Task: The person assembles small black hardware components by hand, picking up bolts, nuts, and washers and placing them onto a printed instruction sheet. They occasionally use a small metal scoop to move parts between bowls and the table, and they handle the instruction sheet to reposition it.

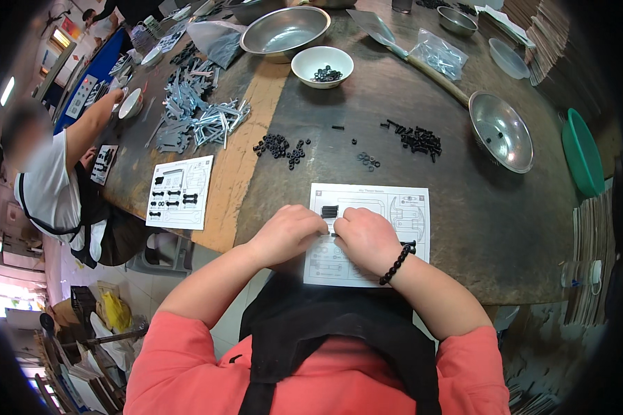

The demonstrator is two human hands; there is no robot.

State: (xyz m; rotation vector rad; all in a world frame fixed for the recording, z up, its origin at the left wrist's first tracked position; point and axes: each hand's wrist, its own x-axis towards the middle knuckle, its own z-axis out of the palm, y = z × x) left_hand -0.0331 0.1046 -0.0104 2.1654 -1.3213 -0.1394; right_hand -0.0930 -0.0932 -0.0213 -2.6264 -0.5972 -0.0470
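A white printed sheet (411, 259) with line drawings lies at the table's near edge, under both hands. My left hand (289, 235) is closed, thumb and fingertips pinched together over the sheet's left side. Close beside it, my right hand (370, 238), with a black bead bracelet above the wrist, is also closed and curled. Something small and dark shows at the fingertips, too hidden to name. Black cylindrical pieces (331, 211) rest on the sheet just beyond the fingers. A small black screw (409, 245) lies by my right wrist.
Beyond the sheet lie piles of black nuts (273, 146), black screws (421, 140) and thin washers (369, 162). Metal parts (187, 104) heap at left, near another sheet (180, 194). A white bowl (322, 68), steel bowl (502, 131) and trowel (381, 31) stand farther back. A co-worker sits left.
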